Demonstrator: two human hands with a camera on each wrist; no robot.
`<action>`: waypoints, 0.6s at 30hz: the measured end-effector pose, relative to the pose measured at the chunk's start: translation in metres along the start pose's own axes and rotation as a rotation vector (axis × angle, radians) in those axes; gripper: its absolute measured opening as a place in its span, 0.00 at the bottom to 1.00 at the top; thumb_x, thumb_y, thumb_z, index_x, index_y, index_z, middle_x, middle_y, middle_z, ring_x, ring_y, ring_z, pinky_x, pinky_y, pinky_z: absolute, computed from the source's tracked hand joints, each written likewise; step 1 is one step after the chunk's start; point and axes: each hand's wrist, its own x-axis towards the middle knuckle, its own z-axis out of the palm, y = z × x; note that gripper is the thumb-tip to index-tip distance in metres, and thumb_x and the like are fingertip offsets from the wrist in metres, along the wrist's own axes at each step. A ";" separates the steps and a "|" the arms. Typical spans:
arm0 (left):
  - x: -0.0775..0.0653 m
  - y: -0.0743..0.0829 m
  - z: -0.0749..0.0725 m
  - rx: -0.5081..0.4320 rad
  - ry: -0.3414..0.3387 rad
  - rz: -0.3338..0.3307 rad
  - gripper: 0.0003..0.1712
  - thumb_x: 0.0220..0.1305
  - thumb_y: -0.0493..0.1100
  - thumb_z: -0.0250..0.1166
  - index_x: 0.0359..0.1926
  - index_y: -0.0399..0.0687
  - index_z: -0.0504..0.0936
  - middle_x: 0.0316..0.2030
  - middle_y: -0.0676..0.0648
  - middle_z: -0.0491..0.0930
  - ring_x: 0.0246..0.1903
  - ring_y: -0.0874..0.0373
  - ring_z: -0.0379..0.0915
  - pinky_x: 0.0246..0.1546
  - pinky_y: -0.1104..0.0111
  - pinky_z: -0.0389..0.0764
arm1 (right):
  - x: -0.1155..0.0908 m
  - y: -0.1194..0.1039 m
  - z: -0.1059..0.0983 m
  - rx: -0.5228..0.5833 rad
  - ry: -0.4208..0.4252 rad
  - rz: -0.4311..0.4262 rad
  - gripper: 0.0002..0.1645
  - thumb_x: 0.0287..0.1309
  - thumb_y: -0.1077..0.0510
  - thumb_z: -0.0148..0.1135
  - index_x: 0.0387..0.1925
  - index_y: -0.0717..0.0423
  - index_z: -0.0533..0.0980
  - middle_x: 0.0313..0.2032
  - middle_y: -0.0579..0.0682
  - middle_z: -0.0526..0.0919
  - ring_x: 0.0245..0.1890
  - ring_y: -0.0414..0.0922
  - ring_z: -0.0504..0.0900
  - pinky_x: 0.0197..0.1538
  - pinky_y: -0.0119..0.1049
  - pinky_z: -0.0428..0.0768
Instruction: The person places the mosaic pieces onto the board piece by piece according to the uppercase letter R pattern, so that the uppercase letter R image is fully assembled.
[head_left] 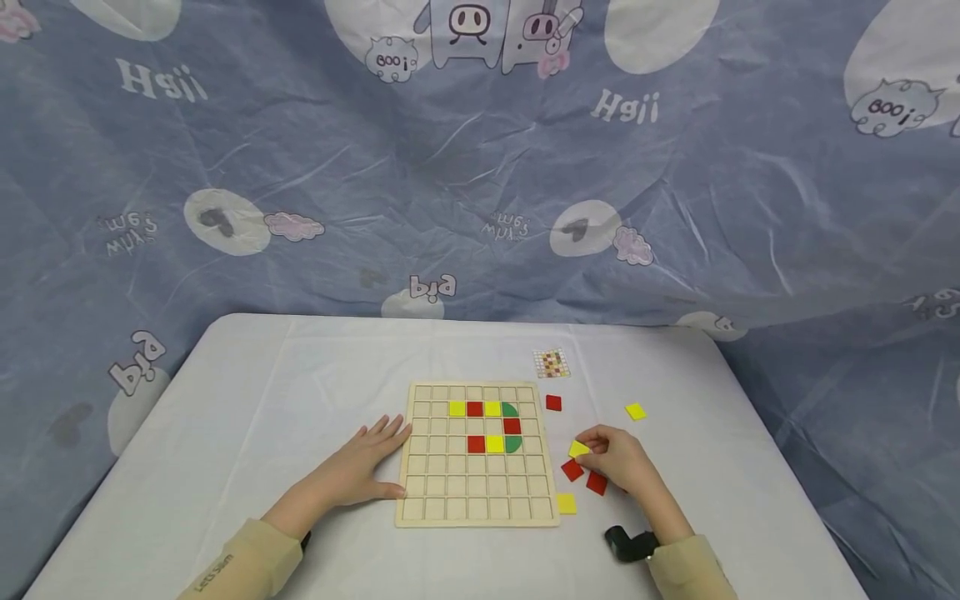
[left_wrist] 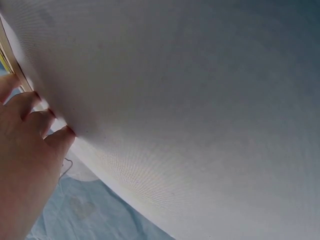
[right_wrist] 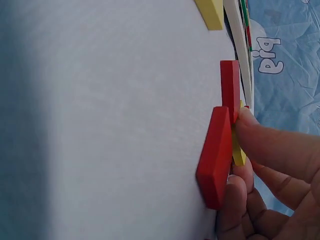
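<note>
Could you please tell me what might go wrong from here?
The right hand pinches a yellow tile close to two red tiles, so it might nudge them when moving. The left hand touches the board at its left edge; a push could shift the board into the loose second yellow tile beside its right edge.
</note>
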 end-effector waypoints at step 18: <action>-0.001 0.001 -0.002 0.001 0.003 0.007 0.57 0.52 0.66 0.70 0.75 0.44 0.58 0.76 0.37 0.52 0.76 0.36 0.43 0.72 0.39 0.49 | -0.004 -0.008 -0.002 0.024 0.010 -0.032 0.09 0.54 0.63 0.70 0.38 0.57 0.82 0.30 0.49 0.81 0.29 0.43 0.76 0.32 0.31 0.77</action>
